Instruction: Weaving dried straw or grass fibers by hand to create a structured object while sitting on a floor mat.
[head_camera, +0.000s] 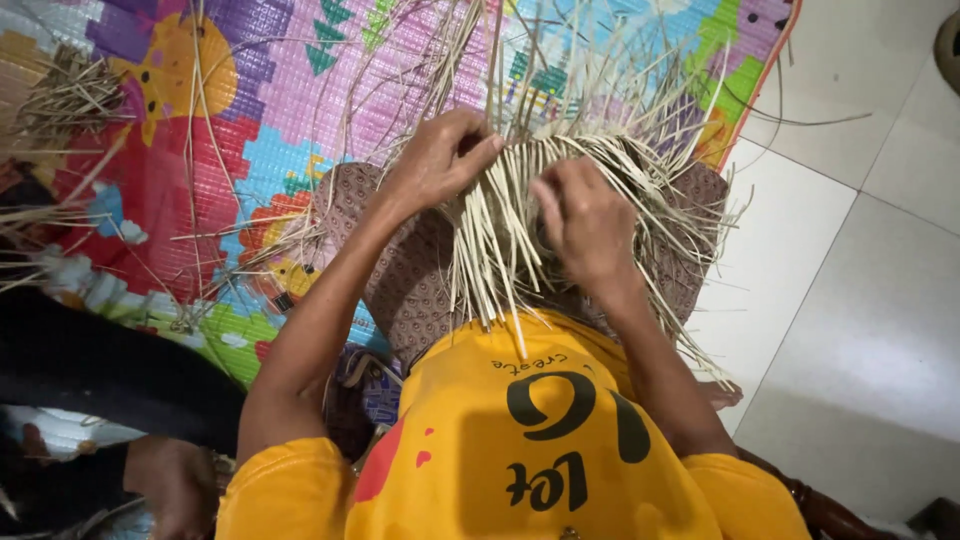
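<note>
Head view: pale straw strips (500, 230) are being pinched by the left hand (435, 160), fingertips pressed together on them. Right hand (585, 225) is being rested on the bundle, fingers curled; grip cannot be told. Bundle is lying over a brown patterned cloth (400, 280). Colourful play mat (250, 110) is being cluttered by loose straws (70, 95); white tiled floor (850, 280) lies alongside.

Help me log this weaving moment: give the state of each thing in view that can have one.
Left hand: fingers pinched on pale straw strips.
Right hand: curled, gripping strips.
Straw strips: loose ends, fanning out and hanging toward the person.
Brown woven piece: unfinished, edges frayed.
Play mat: flat, strewn with stray strips.
Spare bundle: lying apart, untouched.
</note>
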